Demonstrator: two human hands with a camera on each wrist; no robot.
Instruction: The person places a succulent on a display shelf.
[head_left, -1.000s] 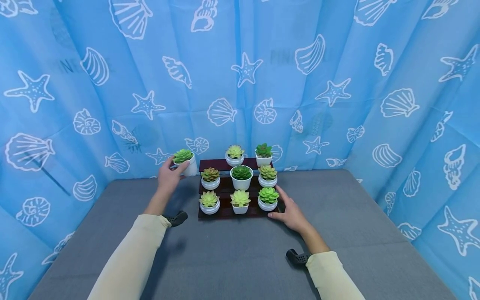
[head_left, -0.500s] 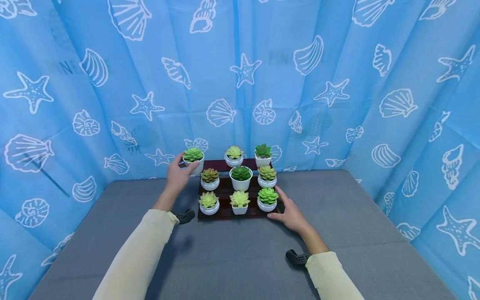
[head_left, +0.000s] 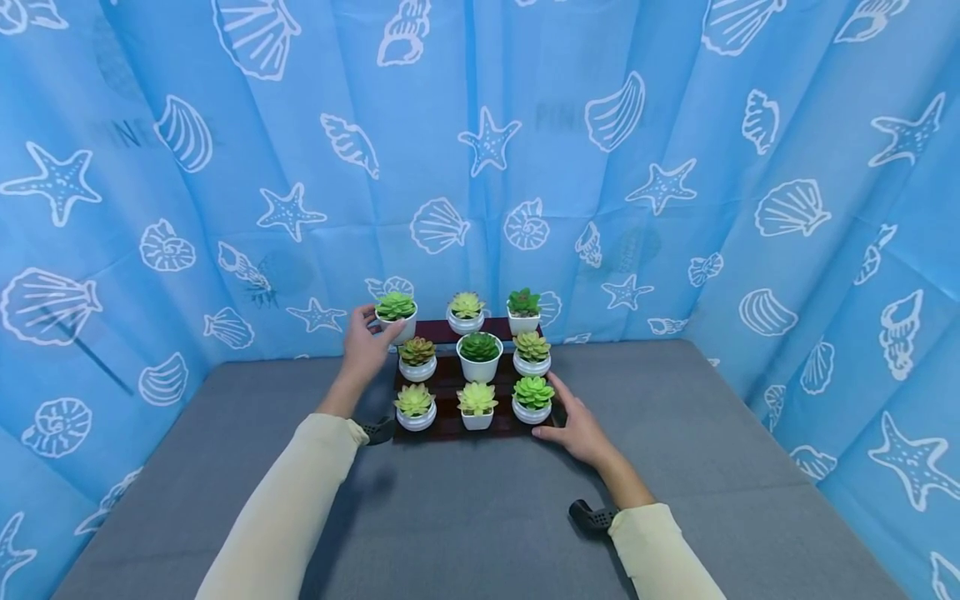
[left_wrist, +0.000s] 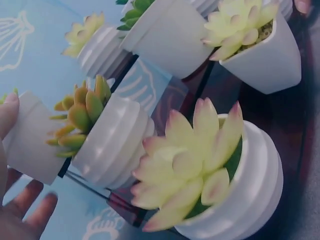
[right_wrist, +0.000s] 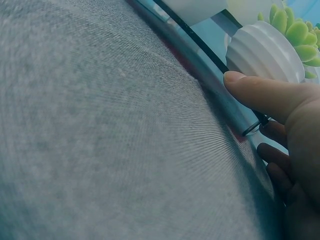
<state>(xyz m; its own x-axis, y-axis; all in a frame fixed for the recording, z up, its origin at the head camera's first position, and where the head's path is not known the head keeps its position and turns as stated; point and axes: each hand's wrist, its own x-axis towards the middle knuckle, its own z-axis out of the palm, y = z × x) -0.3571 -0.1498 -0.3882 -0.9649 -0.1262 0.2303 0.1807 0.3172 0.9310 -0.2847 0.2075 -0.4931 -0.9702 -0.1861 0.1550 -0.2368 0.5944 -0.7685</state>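
A dark red three-step plant stand (head_left: 450, 435) holds several small succulents in white pots. My left hand (head_left: 364, 346) grips a white pot with a green succulent (head_left: 396, 310) at the left end of the top step, thumb on its near side. In the left wrist view, fingers curve below that white pot (left_wrist: 32, 137), beside a reddish-green succulent (left_wrist: 82, 115). My right hand (head_left: 579, 423) holds the stand's front right corner. In the right wrist view its thumb lies on the dark edge, below a ribbed pot (right_wrist: 265, 50), with the other fingers curled round the side.
On the top step also stand a pale succulent (head_left: 467, 310) and a dark green one in a square pot (head_left: 524, 312). Grey cloth (head_left: 465, 517) covers the table. A blue shell-print curtain (head_left: 480, 167) hangs behind and at both sides.
My left hand has brought the potted succulent rightward, from left of the stand to the left end of the top step. The right hand stays at the stand's corner.
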